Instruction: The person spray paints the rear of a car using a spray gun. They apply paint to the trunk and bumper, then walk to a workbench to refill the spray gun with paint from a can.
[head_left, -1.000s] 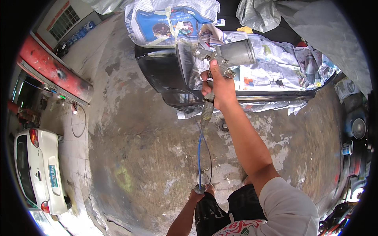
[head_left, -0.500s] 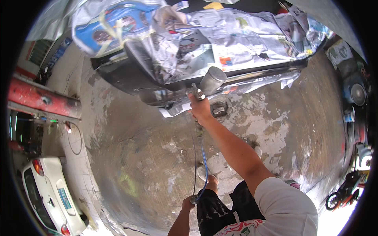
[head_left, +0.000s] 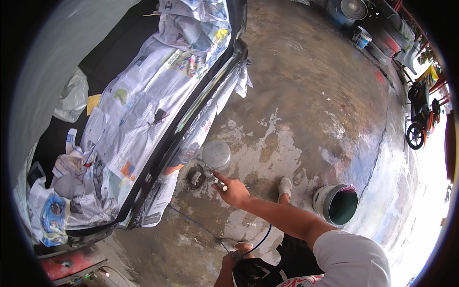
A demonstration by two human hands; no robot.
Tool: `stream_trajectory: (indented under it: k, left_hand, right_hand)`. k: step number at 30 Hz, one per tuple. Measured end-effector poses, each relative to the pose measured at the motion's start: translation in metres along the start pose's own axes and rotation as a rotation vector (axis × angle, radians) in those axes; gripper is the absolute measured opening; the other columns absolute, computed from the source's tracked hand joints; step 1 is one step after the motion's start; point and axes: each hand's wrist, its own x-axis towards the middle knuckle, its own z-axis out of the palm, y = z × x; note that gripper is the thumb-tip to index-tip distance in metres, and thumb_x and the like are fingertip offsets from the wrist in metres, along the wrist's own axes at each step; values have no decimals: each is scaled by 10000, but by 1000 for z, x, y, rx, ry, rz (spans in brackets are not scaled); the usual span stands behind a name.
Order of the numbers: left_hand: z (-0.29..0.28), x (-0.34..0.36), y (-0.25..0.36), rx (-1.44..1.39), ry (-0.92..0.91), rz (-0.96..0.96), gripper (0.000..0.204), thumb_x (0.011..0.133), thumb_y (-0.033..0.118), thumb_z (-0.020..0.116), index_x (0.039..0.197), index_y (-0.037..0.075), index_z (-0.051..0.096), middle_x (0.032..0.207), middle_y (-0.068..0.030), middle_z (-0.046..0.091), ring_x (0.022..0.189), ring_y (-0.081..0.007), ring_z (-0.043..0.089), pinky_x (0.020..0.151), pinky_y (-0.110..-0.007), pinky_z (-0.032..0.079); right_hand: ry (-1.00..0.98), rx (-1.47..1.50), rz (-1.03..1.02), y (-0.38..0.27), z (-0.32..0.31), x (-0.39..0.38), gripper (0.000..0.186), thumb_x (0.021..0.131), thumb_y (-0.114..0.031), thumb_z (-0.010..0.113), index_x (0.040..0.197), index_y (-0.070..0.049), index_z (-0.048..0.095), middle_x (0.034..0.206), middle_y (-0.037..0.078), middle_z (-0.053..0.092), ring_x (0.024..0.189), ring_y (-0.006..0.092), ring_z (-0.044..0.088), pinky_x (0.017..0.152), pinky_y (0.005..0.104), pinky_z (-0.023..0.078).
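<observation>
My right hand (head_left: 233, 191) is closed on a metal spray gun (head_left: 220, 184), whose cylindrical cup (head_left: 216, 153) sits beyond my fingers, over the concrete floor. At the lower edge my left hand (head_left: 227, 262) grips a blue hose (head_left: 262, 240) at a small round fitting (head_left: 238, 255). To the left of the gun lies a long vehicle part with black edges (head_left: 232, 52), covered in crumpled newspaper (head_left: 138, 115) and tape. A dark object (head_left: 195, 178) on the floor shows just left of the gun.
A bucket (head_left: 337, 204) stands at my right, beside my foot (head_left: 285, 187). Along the right wall are a motorcycle (head_left: 418, 115), stacked tyres (head_left: 382, 43), a small pail (head_left: 362, 37) and a drum (head_left: 344, 12). A red lift post (head_left: 67, 263) shows at lower left.
My view has turned right, so the covered part now lies at left and the bucket shows. My right hand has lowered with the spray gun; my left hand still holds the hose.
</observation>
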Motion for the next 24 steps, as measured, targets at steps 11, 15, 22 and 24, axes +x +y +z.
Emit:
stream_trajectory:
  k: [11, 15, 22, 24]
  left_hand:
    - [-44, 201, 393, -86, -127, 146, 380, 867, 287, 705, 1199, 105, 674, 1170, -209, 713, 1179, -383, 643, 941, -477, 534]
    - [-30, 257, 426, -148, -48, 15, 373, 942, 397, 639, 1132, 86, 721, 1150, -226, 716, 1175, -385, 654, 916, -469, 529]
    - [-64, 283, 506, -425, -141, 474, 304, 1044, 302, 521, 1075, 39, 671, 1027, -163, 722, 1000, -302, 686, 867, -423, 519]
    - [-78, 288, 522, -498, -188, 465, 242, 1031, 226, 538, 1050, 11, 647, 1027, -164, 712, 986, -300, 681, 849, -417, 526]
  right_hand:
    - [282, -166, 26, 29, -311, 206, 554, 1019, -446, 551, 1536, -305, 406, 1144, 206, 716, 1054, 417, 683, 919, 520, 543]
    - [190, -299, -7, -18, -364, 252, 568, 1000, -288, 559, 1544, -312, 398, 1142, 182, 716, 1026, 381, 705, 885, 482, 570]
    - [297, -559, -287, -78, -426, 297, 555, 973, -68, 491, 1509, -184, 412, 1126, 184, 683, 917, 329, 746, 747, 420, 605]
    - [347, -587, -347, -100, -446, 298, 564, 967, -82, 513, 1514, -176, 411, 1098, 183, 677, 866, 306, 750, 709, 410, 600]
